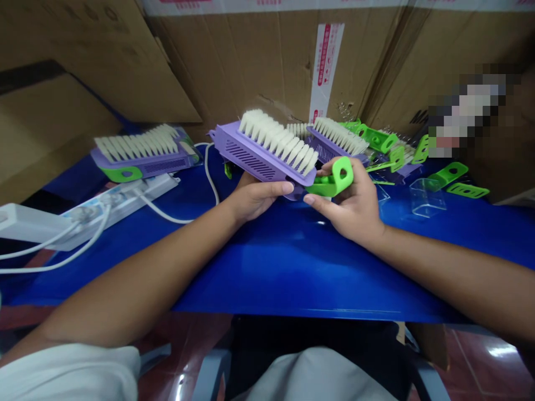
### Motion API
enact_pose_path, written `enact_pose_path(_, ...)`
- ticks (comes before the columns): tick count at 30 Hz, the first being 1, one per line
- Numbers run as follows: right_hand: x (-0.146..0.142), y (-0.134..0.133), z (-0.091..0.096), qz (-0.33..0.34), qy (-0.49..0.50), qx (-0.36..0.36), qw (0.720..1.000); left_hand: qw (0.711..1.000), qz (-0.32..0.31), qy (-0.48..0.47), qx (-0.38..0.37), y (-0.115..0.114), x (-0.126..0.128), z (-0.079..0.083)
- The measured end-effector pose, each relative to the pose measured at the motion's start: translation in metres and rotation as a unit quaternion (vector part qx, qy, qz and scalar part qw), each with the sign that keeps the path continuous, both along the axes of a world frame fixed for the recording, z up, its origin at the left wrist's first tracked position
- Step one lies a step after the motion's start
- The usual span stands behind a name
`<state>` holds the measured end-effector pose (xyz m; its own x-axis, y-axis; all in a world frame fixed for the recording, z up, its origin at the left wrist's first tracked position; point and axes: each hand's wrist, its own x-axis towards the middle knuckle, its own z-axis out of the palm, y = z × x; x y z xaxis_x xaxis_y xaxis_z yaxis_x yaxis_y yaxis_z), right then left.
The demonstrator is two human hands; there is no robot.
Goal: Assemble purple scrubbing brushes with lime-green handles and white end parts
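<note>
A: What was recorded around the bench?
B: Brown cardboard cartons [259,61] were seen behind a glossy blue table [292,273].

A: Grip?
B: A lilac plastic brush with cream bristles [261,153] is grasped from beneath by the left hand [254,197]; a bright green bent plastic piece [332,181] is pinched by the right hand [351,206], at the brush's corner.
</note>
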<state>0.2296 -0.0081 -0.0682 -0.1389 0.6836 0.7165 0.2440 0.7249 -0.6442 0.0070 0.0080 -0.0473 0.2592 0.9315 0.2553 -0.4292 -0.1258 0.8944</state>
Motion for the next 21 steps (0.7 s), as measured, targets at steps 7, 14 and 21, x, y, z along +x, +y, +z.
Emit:
enact_pose_path(7, 0.0046, 0.0000, 0.0033, -0.002, -0.034, 0.020, 0.999, 1.000, 0.004, -0.025, -0.010, 0.0027, 0.0008, -0.0004)
enact_pose_path(14, 0.0028, -0.0010, 0.0037, 0.059, -0.046, 0.034, 0.997, 1.000, 0.005, -0.028, -0.007, 0.0010, 0.0008, 0.0029)
enact_pose_path(21, 0.0033, -0.0030, 0.0024, 0.040, -0.069, 0.004, 0.997, 1.000, 0.019, -0.007, 0.009, 0.0013, 0.0007, 0.0038)
